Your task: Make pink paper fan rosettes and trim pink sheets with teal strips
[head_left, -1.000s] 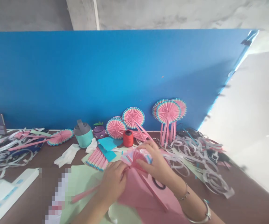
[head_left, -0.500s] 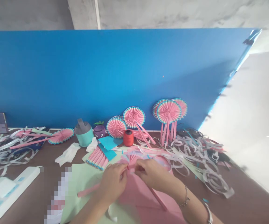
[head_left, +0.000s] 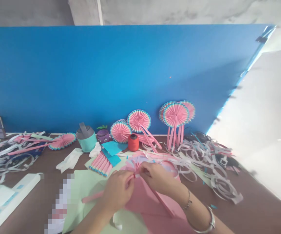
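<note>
Both hands meet over a pink pleated paper fan (head_left: 137, 165), partly spread, at the middle of the table. My left hand (head_left: 119, 187) is closed, its thumb and fingers pinching the fan's lower end. From the other side my right hand (head_left: 156, 175) pinches close to the same spot, its fingertips partly hidden. One pink paper strip (head_left: 93, 196) sticks out left from behind my left hand. Another folded strip (head_left: 163, 204) slants down from below my right hand. Under them lie pink paper sheets (head_left: 164, 224) and a pale green sheet (head_left: 89, 182).
Behind stand finished round fans (head_left: 176, 115), a red thread spool (head_left: 133, 143), a purple pot (head_left: 103, 136) and a teal cup (head_left: 86, 141). Pleated pieces (head_left: 100, 165) lie left of centre. Curled white strips (head_left: 198, 159) cover the right; a power strip (head_left: 13, 198) lies left.
The view has shifted slightly. Both hands remain at the fan's lower end, with the right hand's fingers a little closer to the left.
</note>
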Tool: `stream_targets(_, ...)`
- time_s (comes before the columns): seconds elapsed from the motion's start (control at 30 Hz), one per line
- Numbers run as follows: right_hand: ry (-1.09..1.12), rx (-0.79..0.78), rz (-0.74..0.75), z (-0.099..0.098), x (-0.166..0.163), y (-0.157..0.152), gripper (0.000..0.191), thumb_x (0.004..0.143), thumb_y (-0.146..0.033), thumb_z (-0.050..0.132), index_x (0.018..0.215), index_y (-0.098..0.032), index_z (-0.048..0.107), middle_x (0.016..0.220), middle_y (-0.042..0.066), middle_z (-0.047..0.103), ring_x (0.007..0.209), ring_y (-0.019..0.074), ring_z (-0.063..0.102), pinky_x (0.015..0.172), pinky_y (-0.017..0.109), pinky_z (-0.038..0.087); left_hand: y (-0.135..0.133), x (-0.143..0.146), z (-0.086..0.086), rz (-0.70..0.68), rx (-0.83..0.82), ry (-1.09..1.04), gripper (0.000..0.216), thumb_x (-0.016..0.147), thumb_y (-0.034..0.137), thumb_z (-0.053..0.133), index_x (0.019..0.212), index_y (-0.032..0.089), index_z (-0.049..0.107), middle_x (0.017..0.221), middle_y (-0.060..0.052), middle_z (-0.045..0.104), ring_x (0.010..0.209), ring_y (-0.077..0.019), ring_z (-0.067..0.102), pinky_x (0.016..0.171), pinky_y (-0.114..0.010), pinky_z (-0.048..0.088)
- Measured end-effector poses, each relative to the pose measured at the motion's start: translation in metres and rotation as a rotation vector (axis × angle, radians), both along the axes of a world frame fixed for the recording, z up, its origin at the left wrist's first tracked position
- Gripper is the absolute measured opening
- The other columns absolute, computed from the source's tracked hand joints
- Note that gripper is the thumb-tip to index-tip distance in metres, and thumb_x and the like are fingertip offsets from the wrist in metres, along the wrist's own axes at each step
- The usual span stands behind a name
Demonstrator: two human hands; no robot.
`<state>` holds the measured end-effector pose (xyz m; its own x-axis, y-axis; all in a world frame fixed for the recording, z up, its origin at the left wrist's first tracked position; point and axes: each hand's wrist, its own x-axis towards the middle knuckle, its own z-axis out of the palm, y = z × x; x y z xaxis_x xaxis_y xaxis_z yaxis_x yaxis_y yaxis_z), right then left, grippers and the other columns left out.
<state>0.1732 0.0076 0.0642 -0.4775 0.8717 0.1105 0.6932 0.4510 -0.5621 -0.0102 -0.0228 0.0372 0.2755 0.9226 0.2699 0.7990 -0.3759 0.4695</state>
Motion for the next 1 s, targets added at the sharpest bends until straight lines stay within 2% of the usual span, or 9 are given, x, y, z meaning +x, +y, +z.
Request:
stream_targets(0.57,-0.065,0.059,-0.023,-0.0058,-0.0016,-0.0008,0.012,0.083,-0.014,0.050,0.080,-0.019,0.060,0.073,0.000,0.067,0.061,0.0127,0.053,0.054,0.024,0.025,-0.0011,0.0008,-0.0019,0.034,0.020,-0.007,0.021,0.086,0.021,0.050,0.080,0.024,0.070,0.080,-0.003,0.073,0.078,-0.0212,0.066,0.071,-0.030,0.043)
stream_targets(0.8,-0.090,0.089,-0.034,-0.0079,-0.0026,-0.0032,0.010,0.085,-0.016,0.052,0.083,-0.019,0.062,0.076,0.002,0.070,0.065,0.0153,0.058,0.056,0.025,0.028,-0.0001,-0.0003,-0.0026,0.043,0.056,-0.036,0.025,0.085,0.018,0.049,0.074,0.024,0.070,0.072,-0.002,0.072,0.070,-0.0176,0.065,0.064,-0.025,0.042)
stream_targets(1.0,-0.022,0.038,-0.023,-0.0031,-0.0020,-0.0017,0.010,0.084,-0.018,0.055,0.082,-0.020,0.064,0.077,0.001,0.071,0.068,0.0159,0.061,0.058,0.024,0.032,-0.0013,-0.0002,0.0004,0.048,0.051,-0.028,0.027,0.085,0.018,0.048,0.068,0.022,0.068,0.066,-0.001,0.069,0.065,-0.0158,0.062,0.061,-0.025,0.038)
